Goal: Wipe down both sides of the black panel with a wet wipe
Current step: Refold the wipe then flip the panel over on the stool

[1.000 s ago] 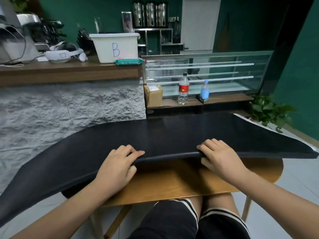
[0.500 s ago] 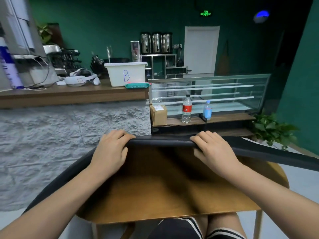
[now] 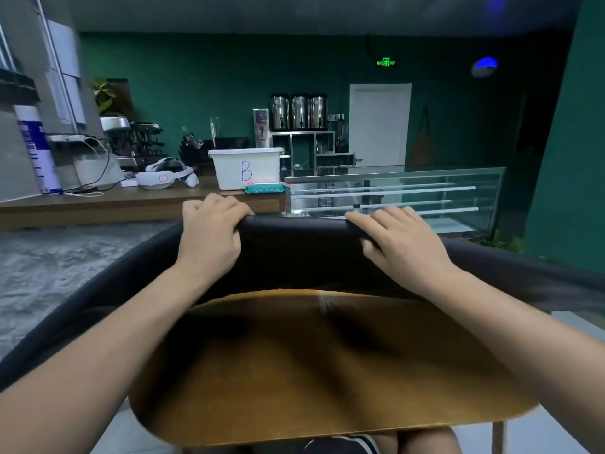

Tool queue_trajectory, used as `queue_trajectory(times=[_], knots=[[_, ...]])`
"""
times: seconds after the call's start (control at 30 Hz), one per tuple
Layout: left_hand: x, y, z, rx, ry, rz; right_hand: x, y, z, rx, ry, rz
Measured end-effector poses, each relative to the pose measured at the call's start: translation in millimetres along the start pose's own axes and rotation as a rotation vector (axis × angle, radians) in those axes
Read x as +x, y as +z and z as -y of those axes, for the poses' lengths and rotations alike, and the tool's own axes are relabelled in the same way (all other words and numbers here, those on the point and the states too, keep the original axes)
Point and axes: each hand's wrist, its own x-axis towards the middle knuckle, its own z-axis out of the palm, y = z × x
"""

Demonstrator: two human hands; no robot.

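**Black panel** (image 3: 301,257): long, thin, matt. Held up on edge across the far edge of the surface (image 3: 327,371), near face toward the camera. Both ends curving down in view, past the left and right sides of the surface. Lower edge level with the far edge of the surface; contact there not determinable.

**Left hand** (image 3: 209,239): on the panel's top edge, left of centre. Fingers curled over the edge to the far face, thumb on the near face, pinching the panel.

**Right hand** (image 3: 404,245): on the same top edge, right of centre, well apart from the left hand. Fingers laid close together over the edge, thumb pressed against the near face, gripping the panel.

**Surface**: wooden, brown, rounded corners. Forearm shadows across the middle. Black shorts (image 3: 343,447) with white stripes below the near edge.

**Rear surface** (image 3: 131,204): long wooden top behind the panel, on a rough grey front.
- White tub (image 3: 245,168), marked with a blue "B", near the right end.
- Pack of wipes (image 3: 266,189), teal, just in front of the tub at the right corner.
- White headset (image 3: 163,176), left of the tub.
- Coffee machine (image 3: 137,139), behind the headset.

**Glass case** (image 3: 425,191): right of the rear surface, behind the right hand.

**Green back wall**:
- Three metal urns (image 3: 298,111) on a shelf.
- White door (image 3: 379,124) to their right.
- Green exit sign (image 3: 385,62) above the door.
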Motion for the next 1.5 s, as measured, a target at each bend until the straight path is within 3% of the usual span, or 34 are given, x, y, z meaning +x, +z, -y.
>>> queue_trajectory(times=[0.37,0.57,0.67,1.0,1.33,1.5], knots=[[63.9,4.5,7.4,0.103,0.024,-0.022,50.7,3.9,-25.4,0.064,0.141,0.000],[76.1,36.9,-35.8,0.129,0.201,-0.126,89.6,15.1,-40.3,0.086,0.144,0.057],[85.7,48.7,-49.5,0.196,0.192,-0.070,97.8,23.2,-39.0,0.074,0.128,0.062],[121.0,56.7,-34.0,0.076,0.221,0.010,112.7,28.2,-50.5,0.069,0.176,0.039],[162.7,26.6,-9.5,-0.040,0.305,-0.059,147.1,8.9,-55.3,0.025,0.128,-0.036],[185.5,13.7,-3.0,-0.097,0.237,0.070,155.0,-3.2,-56.3,0.048,0.164,-0.065]])
